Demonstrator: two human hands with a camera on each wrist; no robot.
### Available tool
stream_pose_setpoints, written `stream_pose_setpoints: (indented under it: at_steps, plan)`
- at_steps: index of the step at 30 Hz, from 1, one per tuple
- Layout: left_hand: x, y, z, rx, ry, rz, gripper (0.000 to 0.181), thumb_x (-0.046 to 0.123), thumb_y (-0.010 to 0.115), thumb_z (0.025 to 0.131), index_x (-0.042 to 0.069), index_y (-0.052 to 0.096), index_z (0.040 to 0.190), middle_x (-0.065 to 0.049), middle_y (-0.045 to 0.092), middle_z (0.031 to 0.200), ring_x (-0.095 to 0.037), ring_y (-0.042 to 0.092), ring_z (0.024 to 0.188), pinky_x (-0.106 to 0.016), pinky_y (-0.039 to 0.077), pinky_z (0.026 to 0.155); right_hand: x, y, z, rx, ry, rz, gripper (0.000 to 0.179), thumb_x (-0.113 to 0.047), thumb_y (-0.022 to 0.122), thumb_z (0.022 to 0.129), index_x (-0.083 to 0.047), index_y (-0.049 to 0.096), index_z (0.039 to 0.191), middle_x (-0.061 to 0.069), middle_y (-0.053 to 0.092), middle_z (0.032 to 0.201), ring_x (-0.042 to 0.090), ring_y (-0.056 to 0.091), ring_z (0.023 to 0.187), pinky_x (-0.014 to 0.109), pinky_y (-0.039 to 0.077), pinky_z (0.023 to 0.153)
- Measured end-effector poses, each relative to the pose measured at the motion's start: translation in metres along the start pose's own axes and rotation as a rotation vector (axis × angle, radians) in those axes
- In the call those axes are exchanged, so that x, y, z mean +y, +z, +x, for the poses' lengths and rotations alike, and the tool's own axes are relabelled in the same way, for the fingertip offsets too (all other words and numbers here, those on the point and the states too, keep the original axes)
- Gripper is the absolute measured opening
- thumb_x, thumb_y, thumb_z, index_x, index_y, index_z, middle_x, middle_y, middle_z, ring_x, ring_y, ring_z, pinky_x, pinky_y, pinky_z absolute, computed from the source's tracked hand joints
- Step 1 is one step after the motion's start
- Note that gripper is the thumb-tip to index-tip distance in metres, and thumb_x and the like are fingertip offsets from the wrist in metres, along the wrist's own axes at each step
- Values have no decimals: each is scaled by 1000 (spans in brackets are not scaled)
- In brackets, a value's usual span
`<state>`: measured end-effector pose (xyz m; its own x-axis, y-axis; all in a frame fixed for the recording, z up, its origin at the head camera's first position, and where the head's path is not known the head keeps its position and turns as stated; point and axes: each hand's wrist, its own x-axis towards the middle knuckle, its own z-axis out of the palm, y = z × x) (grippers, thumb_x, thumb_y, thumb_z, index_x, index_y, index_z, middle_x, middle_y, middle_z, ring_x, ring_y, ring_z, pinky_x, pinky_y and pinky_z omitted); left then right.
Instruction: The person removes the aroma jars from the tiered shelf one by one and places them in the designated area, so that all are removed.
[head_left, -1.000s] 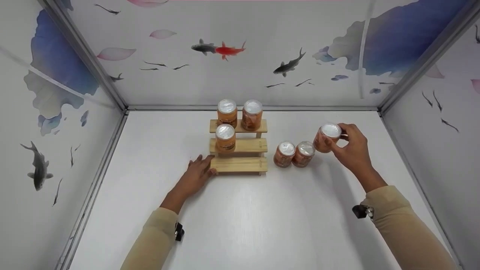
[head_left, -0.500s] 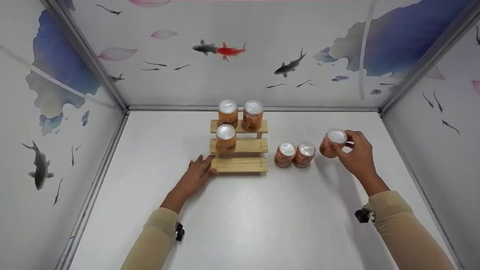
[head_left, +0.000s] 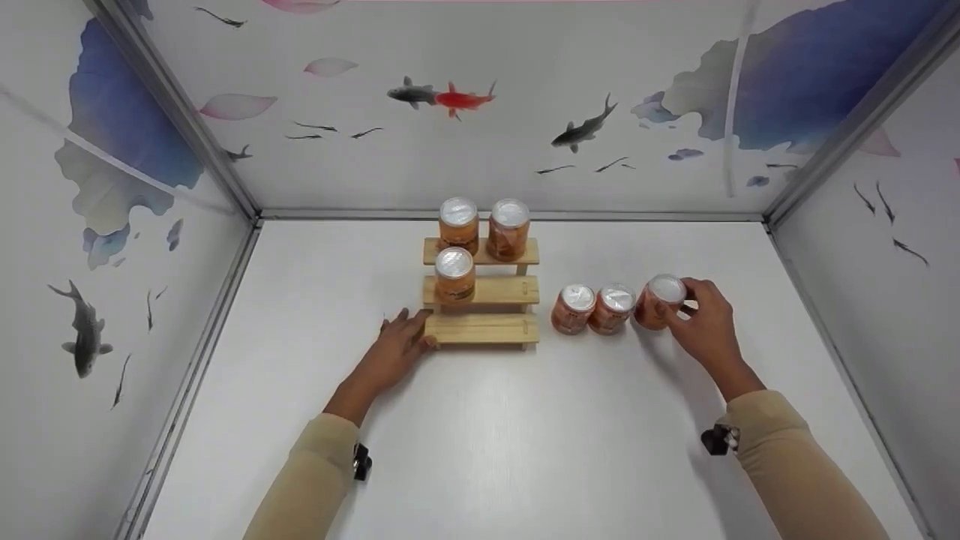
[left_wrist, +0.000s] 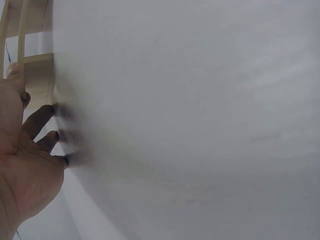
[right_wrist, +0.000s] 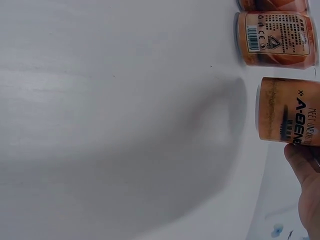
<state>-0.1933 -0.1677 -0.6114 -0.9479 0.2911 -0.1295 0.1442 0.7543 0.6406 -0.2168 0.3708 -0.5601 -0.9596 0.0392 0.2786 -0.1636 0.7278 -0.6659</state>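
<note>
The head camera looks forward and down from above the table [head_left: 487,450]. Both wrist cameras, turned sideways, face the fingers [left_wrist: 39,121] from nearby; with the head view, the left shares the rack [head_left: 481,328], the right three cans [right_wrist: 276,40].

Can lids [head_left: 454,262] are gleaming like metal; rack [head_left: 481,328] is showing smooth wood; tabletop [head_left: 495,442] is shining, softly glossy.
</note>
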Motion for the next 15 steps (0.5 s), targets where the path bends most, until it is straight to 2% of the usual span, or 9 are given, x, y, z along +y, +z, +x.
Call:
stream_pose_setpoints:
  at_steps: [3, 8, 15]
  plan:
    - [-1, 0, 0, -2, -3, -2, 70, 54, 48, 116, 16, 37, 174, -18, 40, 177, -41, 20, 173, -63, 8, 141, 2, 3, -1, -25, 26, 9, 57, -27, 82, 103, 8, 60, 143, 28, 63, 132, 45, 67, 127, 60, 61, 104]
    - [-1, 0, 0, -5, -1, -9, 70, 54, 47, 117, 17, 35, 175, -18, 40, 177, -41, 19, 173, -63, 7, 141, 5, 8, -2, -61, 55, 9, 58, -25, 81, 104, 8, 57, 146, 28, 61, 138, 47, 65, 132, 59, 59, 109]
    - [-2, 0, -1, -1, 18, -14, 70, 53, 49, 116, 19, 34, 175, -17, 41, 177, -41, 19, 173, -64, 7, 141, 9, 14, -4, -57, 25, 10, 53, -14, 80, 104, 10, 57, 145, 29, 61, 135, 46, 66, 129, 57, 60, 107]
